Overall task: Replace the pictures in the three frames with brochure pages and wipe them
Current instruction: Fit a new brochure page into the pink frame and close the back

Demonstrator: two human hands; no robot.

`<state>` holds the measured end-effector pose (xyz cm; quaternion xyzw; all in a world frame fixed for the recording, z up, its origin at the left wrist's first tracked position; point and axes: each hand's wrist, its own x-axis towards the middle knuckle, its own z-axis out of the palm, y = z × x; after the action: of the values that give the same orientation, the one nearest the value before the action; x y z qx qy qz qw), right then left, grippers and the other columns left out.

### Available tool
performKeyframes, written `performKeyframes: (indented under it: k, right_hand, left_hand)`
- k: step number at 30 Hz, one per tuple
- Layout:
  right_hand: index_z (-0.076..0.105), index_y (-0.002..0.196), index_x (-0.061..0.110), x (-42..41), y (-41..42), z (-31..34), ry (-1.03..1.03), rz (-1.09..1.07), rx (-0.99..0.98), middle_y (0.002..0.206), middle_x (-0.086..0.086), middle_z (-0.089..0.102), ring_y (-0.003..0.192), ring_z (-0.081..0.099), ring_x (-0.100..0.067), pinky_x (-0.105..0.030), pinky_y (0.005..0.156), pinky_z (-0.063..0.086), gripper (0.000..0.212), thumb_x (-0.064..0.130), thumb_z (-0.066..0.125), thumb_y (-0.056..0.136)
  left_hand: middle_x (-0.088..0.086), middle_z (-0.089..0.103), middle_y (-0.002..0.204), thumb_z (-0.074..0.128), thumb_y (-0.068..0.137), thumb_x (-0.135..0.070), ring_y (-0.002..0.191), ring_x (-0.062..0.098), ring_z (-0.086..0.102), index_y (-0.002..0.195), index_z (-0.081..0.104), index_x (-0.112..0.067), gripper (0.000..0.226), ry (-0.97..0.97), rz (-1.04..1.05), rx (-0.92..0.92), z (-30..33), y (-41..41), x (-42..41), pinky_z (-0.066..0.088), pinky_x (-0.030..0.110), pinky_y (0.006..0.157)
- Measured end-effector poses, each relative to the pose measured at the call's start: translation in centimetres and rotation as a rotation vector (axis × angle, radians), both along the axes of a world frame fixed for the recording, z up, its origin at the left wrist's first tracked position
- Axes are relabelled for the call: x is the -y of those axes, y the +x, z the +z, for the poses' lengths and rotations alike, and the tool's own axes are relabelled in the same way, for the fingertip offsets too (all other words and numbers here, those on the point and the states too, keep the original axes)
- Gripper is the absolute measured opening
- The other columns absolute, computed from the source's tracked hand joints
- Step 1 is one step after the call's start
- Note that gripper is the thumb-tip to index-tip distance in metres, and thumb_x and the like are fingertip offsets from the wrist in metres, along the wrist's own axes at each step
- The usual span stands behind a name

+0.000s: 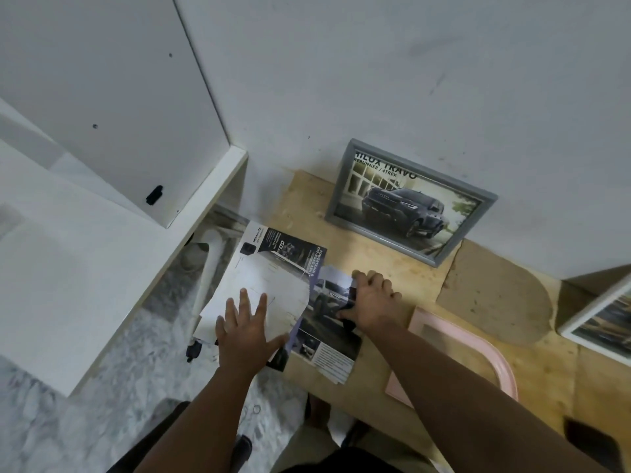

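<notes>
Lying under left hand (244,331) fingers, brochure pages (290,295) pinched by right hand (370,300)

A person's left hand (243,332) lies flat, fingers spread, on white sheets atop brochure pages (309,312) at the wooden counter's (426,367) edge, while the right hand (370,300) grips a dark object on a pg w/ a vehicle photo. Gray frame (409,201) w/ truck pic leans against wall; pink frame (478,353) lies beside right forearm.
</notes>
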<state>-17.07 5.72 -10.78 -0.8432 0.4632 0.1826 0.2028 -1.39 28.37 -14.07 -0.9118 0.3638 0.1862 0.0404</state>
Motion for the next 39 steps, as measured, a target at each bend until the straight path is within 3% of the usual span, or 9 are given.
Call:
performKeyframes:
  k: [9,16,20,23,27,31,34,37,39]
  right_hand:
    - [0.048,0.141,0.03,2.1,-1.5,0.9,0.144,-0.102,0.09,0.131,-0.004,0.06,0.117,0.059,-0.031,-0.043,0.099,0.045,0.061,0.025,0.072,0.085]
    - [0.073,0.112,0.012,5.5,-5.0,2.2,0.398,-0.139,0.221,0.111,-0.009,0.071,0.104,0.067,-0.028,-0.043,0.096,0.052,0.023,0.009,0.066,0.09]
    - [0.071,0.118,0.021,5.6,-6.1,2.7,0.366,-0.272,0.345,0.105,-0.003,0.074,0.096,0.069,-0.024,-0.037,0.085,0.057,0.033,0.009,0.071,0.088]
    - [0.07,0.102,0.027,4.9,-5.8,2.8,0.302,-0.365,0.445,0.093,-0.002,0.074,0.086,0.07,-0.023,-0.037,0.08,0.058,0.02,0.01,0.065,0.094]
    - [0.07,0.111,0.015,5.2,-5.9,3.9,0.276,-0.537,0.629,0.099,-0.007,0.073,0.092,0.066,-0.025,-0.031,0.082,0.051,0.02,0.006,0.057,0.1]
    - [0.073,0.107,0.014,6.5,-9.0,5.4,0.333,-0.834,0.809,0.094,-0.01,0.073,0.078,0.065,-0.023,-0.033,0.071,0.051,0.027,-0.002,0.055,0.096]
    - [0.073,0.106,0.009,6.8,-13.0,6.5,0.425,-1.084,0.999,0.092,-0.016,0.074,0.074,0.065,-0.026,-0.039,0.068,0.051,0.024,-0.003,0.056,0.094]
    - [0.071,0.102,0.01,5.9,-17.0,7.2,0.5,-1.236,1.125,0.091,-0.016,0.075,0.075,0.069,-0.03,-0.039,0.067,0.053,0.02,-0.003,0.057,0.095]
    - [0.068,0.104,0.011,4.8,-19.6,6.8,0.521,-1.308,1.119,0.087,-0.014,0.075,0.07,0.07,-0.029,-0.034,0.058,0.053,0.019,-0.002,0.058,0.096]
  left_hand:
    - [0.017,-0.003,0.167,0.043,0.078,-0.087,0.151,0.045,0.006,0.16,0.004,-0.03,0.107,0.077,0.034,-0.021,0.3,-0.6,1.2,0.022,0.061,0.116]
    - [0.016,-0.01,0.167,0.042,0.076,-0.089,0.152,0.044,0.0,0.159,-0.003,-0.031,0.111,0.123,0.014,-0.065,1.0,-0.2,1.4,0.018,0.058,0.119]
    - [0.015,-0.009,0.167,0.048,0.077,-0.086,0.152,0.044,0.001,0.159,-0.001,-0.03,0.111,0.14,0.029,-0.088,1.4,-0.3,1.8,0.018,0.058,0.119]
    - [0.015,-0.008,0.167,0.052,0.077,-0.083,0.152,0.043,0.001,0.159,0.0,-0.029,0.111,0.158,0.03,-0.1,1.7,-0.3,2.2,0.018,0.058,0.119]
    - [0.013,-0.007,0.167,0.054,0.079,-0.079,0.152,0.042,-0.006,0.159,0.003,-0.029,0.107,0.146,-0.008,-0.074,2.4,-0.5,2.6,0.016,0.058,0.12]
    - [0.011,0.022,0.164,0.048,0.084,-0.078,0.151,0.037,0.016,0.153,0.033,-0.027,0.087,-0.152,-0.108,-0.06,3.8,-1.8,4.8,0.028,0.057,0.114]
    - [0.004,0.062,0.129,0.045,0.083,-0.083,0.119,0.025,0.061,0.13,0.057,-0.028,0.074,-0.389,0.037,-0.558,5.3,-4.4,9.4,0.052,0.045,0.097]
    - [0.002,0.072,0.11,0.061,0.09,-0.061,0.098,0.021,0.07,0.12,0.062,-0.025,0.047,-0.342,0.318,-1.11,7.0,-8.5,14.5,0.059,0.044,0.088]
    - [0.008,0.073,0.107,0.072,0.09,-0.04,0.089,0.022,0.072,0.115,0.063,-0.022,0.032,-0.36,0.348,-1.235,7.2,-11.3,17.0,0.061,0.039,0.075]
